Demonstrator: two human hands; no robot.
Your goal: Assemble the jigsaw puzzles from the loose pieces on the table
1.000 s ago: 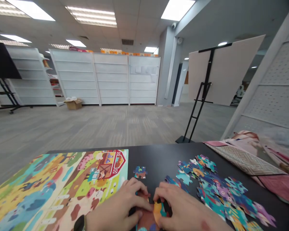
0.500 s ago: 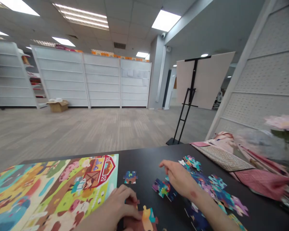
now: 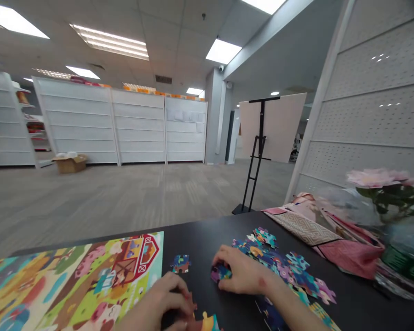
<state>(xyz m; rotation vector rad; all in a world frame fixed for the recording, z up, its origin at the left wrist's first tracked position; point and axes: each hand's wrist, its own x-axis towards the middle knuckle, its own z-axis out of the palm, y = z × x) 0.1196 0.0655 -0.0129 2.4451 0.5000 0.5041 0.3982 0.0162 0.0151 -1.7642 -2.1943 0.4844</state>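
My right hand (image 3: 239, 271) has its fingers curled down over purple and blue jigsaw puzzle pieces (image 3: 221, 272), thumb and fingertips closed on them. Lower and to the left, my left hand (image 3: 167, 299) is bent around brown and orange puzzle pieces (image 3: 209, 322) at the bottom edge; its fingers cover part of them. Between the hands and the farm picture lies a single blue and brown puzzle piece (image 3: 181, 264). Beyond my right hand and under its forearm spread several colourful loose puzzle pieces (image 3: 286, 271).
A bright farm picture sheet (image 3: 106, 276) covers the left of the black table (image 3: 200, 234). On the right are a pink fabric bag (image 3: 348, 253), a water bottle (image 3: 402, 262) and pink flowers (image 3: 377, 178). Past the table stand a black easel (image 3: 257, 161), white shelves (image 3: 138, 128) and a cardboard box (image 3: 70, 163).
My right hand has come down and left onto the purple and blue pieces, its fingers now curled over them. The left hand stays at the brown pieces. The view has shifted slightly.
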